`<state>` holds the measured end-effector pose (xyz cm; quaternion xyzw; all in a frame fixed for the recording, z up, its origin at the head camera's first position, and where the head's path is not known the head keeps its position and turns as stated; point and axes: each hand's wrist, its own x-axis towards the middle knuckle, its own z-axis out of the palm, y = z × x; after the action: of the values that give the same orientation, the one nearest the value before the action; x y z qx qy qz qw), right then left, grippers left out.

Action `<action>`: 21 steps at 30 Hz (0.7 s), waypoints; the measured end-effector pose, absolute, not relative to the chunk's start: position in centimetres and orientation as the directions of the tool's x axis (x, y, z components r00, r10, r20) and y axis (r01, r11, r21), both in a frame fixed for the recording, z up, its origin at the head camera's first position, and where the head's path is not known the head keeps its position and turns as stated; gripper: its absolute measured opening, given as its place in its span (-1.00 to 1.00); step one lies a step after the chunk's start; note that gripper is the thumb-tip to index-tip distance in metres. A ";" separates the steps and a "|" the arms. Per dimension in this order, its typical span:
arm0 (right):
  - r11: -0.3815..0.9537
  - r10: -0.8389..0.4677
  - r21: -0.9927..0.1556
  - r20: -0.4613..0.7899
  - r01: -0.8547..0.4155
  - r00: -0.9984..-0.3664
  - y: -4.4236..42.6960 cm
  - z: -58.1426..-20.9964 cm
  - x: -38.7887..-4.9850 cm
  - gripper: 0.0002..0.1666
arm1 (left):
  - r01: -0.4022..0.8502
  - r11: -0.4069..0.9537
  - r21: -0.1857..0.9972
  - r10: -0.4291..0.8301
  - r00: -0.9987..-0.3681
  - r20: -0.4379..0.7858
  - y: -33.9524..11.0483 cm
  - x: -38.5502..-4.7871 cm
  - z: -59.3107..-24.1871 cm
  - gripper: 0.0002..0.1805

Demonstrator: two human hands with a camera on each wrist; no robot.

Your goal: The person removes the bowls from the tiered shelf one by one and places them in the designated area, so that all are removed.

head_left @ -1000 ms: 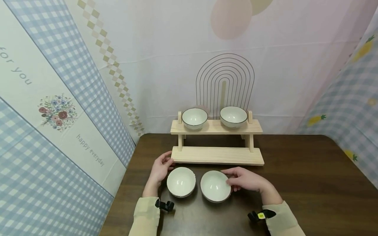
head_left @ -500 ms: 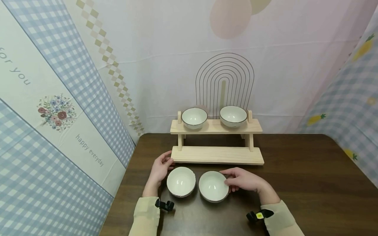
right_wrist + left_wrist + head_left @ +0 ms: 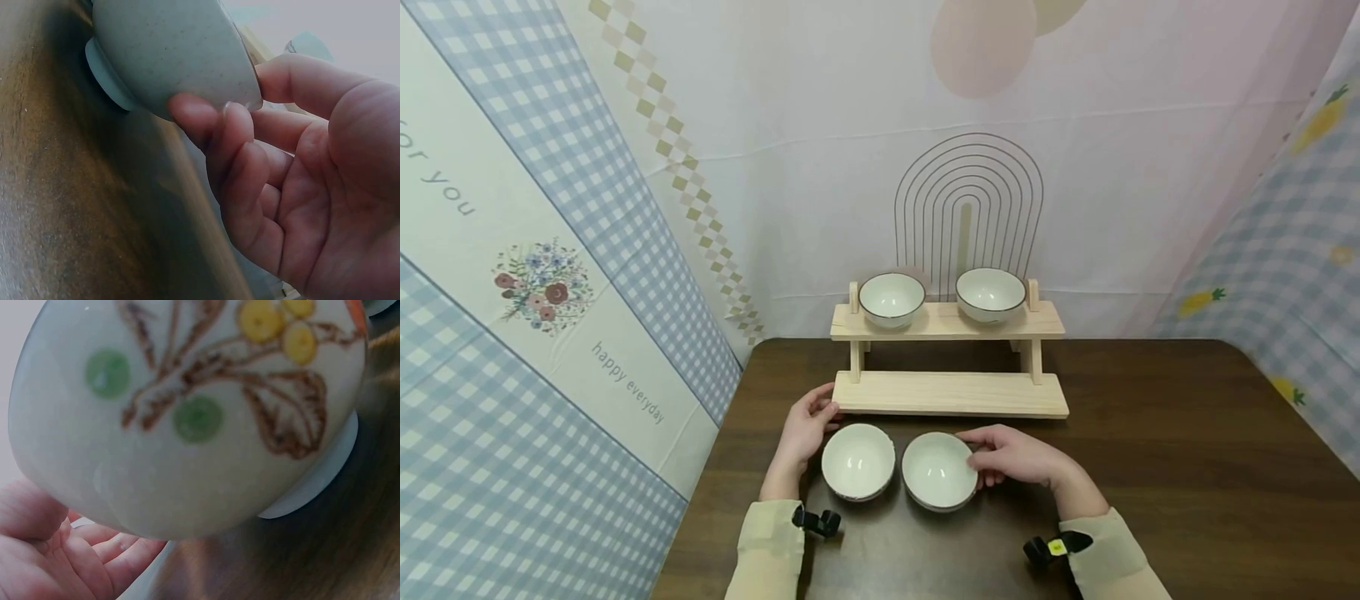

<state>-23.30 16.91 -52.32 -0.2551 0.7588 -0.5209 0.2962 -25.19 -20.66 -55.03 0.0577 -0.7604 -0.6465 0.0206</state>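
Note:
In the head view, my right hand [image 3: 1018, 454] pinches the right side of a white bowl [image 3: 939, 472] with a dark rim on the table. The right wrist view shows the bowl's plain speckled outside [image 3: 169, 56], with the fingers bent against its rim. Just left of it stands another white bowl [image 3: 858, 462]; brown leaves and green and yellow dots decorate its side [image 3: 187, 462] in the left wrist view. My left hand [image 3: 803, 429] is beside the left end of a two-tier wooden stand [image 3: 951, 393], fingers fairly straight. Whether it touches the stand is hard to tell.
Two more white bowls, a left one [image 3: 892, 300] and a right one [image 3: 990, 295], sit on the stand's upper shelf. The dark wooden table [image 3: 1165, 450] extends to the right. A patterned cloth [image 3: 820, 167] hangs behind, and checked cloth [image 3: 512, 450] covers the left side.
My right hand has shifted the right bowl slightly left, narrowing the gap to the other bowl. The left hand and the stand stay about where they were.

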 end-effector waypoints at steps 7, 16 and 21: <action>0.329 -0.692 -0.941 -0.183 -0.079 -0.698 16.8 -52.3 -23.2 -0.35 | -0.065 0.160 0.985 -0.112 -0.993 -0.047 -20.7 -25.0 -54.9 -0.55; 0.338 -0.693 -0.937 -0.182 -0.092 -0.697 16.7 -52.4 -23.1 -0.35 | -0.052 0.151 0.987 -0.102 -0.994 -0.037 -20.6 -24.9 -54.8 -0.55; 0.342 -0.691 -0.936 -0.187 -0.088 -0.699 16.6 -52.4 -23.1 -0.34 | -0.047 0.146 0.988 -0.098 -0.995 -0.033 -20.6 -24.8 -54.8 -0.55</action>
<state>-23.07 16.64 -52.39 -0.2544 0.7648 -0.5142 0.2932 -24.85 -20.63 -54.79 0.0482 -0.7567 -0.6516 0.0196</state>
